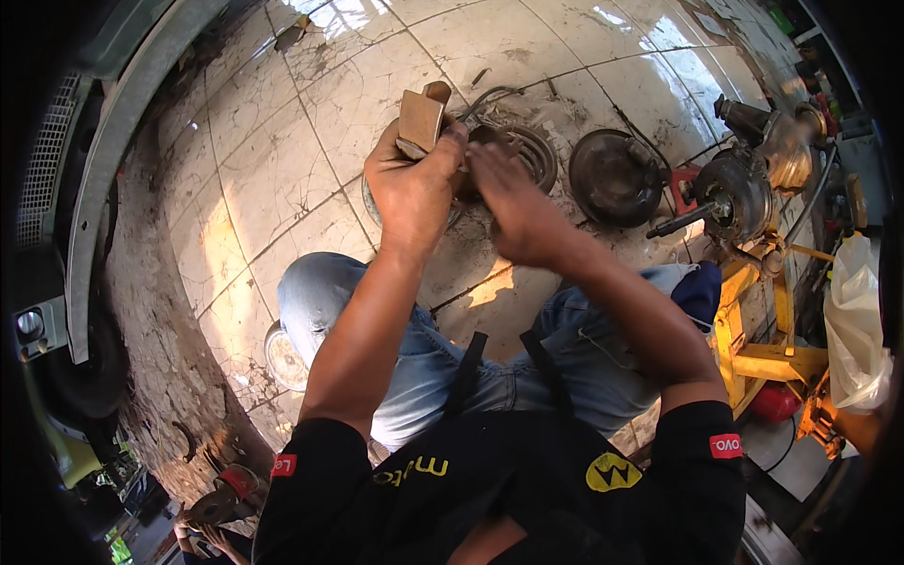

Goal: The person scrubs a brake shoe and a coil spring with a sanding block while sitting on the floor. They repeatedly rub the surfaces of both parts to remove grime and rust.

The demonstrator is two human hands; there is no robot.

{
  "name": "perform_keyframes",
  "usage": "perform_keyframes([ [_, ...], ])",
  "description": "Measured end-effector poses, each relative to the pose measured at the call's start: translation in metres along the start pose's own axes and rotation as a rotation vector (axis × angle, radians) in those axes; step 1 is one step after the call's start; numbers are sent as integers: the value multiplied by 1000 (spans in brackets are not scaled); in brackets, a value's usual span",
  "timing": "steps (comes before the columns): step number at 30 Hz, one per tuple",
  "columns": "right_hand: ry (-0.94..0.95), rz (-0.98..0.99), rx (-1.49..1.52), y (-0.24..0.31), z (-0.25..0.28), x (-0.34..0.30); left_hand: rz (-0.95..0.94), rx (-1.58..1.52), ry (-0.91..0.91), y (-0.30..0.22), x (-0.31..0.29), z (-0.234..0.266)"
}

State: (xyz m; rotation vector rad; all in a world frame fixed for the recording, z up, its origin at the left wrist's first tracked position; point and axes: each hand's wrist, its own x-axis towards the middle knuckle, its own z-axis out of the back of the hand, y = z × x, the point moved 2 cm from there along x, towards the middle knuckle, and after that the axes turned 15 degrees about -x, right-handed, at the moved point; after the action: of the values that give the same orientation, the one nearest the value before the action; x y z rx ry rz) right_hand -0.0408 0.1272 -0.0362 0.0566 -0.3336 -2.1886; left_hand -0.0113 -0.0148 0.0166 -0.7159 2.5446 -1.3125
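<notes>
My left hand [411, 193] is closed around a brown, flat-faced piece [421, 121] with a squared end, held up above the tiled floor. Its lower part is hidden by my fingers, and I cannot make out its exact kind. Close on its right is my right hand [516, 202], its fingers smeared by motion and pointing toward the left hand. Whether it grips anything does not show. Beneath the hands lie round metal parts, partly covered; one is a ringed, dirty metal part [539, 158]. A dark round drum-like part [614, 179] sits to the right.
Greasy machinery with a shaft [734, 198] rests by a yellow metal stand [777, 363] on the right, near a clear plastic bag [857, 320]. A pale round part [285, 358] lies beside my left knee. Another person's hands [202, 535] appear at lower left. A vehicle's bumper [94, 188] borders the left.
</notes>
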Motion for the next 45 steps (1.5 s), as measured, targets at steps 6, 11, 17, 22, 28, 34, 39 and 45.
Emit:
perform_keyframes([
  [6, -62, -45, -239, -28, 0, 5, -31, 122, 4, -4, -1, 0],
  [11, -54, -19, 31, -4, 3, 5, -4, 34, -4, -2, -1, 0],
  [17, -109, 19, -95, -27, 5, 5, -25, -42, 4, -2, 2, 0],
  [22, -177, -371, 163, -62, 56, 2, 4, -83, 2, -13, 8, 8],
  [28, -80, -374, 388, -65, 55, 0, 0, -141, -33, -18, 12, 12],
  [34, -158, -250, 154, -63, 40, 2, -80, -161, 62, -21, 9, 9],
  [39, -178, -239, 197, -67, 29, 2, -95, -22, 141, -18, -1, 7],
  [45, 47, -357, 974, -70, 56, 9, -126, -232, 70, -20, 2, 15],
])
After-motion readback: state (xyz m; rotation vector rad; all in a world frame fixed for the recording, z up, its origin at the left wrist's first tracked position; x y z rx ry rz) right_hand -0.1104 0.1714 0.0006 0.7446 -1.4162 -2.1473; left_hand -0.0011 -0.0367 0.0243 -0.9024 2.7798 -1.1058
